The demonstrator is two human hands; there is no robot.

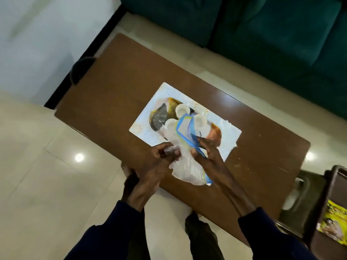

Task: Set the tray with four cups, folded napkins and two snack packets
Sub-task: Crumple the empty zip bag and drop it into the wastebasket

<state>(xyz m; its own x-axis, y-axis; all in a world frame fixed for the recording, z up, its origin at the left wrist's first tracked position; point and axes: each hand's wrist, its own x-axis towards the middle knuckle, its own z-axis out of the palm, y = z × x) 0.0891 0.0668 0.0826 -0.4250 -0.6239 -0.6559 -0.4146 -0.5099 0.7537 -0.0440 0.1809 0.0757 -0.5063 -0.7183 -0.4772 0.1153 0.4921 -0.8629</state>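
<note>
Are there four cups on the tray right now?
No, only three white cups show on the tray; both hands hold a plastic bag.

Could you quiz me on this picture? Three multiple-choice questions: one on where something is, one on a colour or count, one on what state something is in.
1. Where does the tray lie?
A. on the sofa
B. on the brown table
C. on the floor

2. How many white cups show on the tray?
A. three
B. one
C. six

3. What are both hands doing?
A. resting flat
B. lifting the tray
C. gripping a clear plastic bag

Answers: 1 B, brown tabletop surrounds the tray. 2 A, three round rims show. 3 C, the left hand and right hand pinch the bag.
</note>
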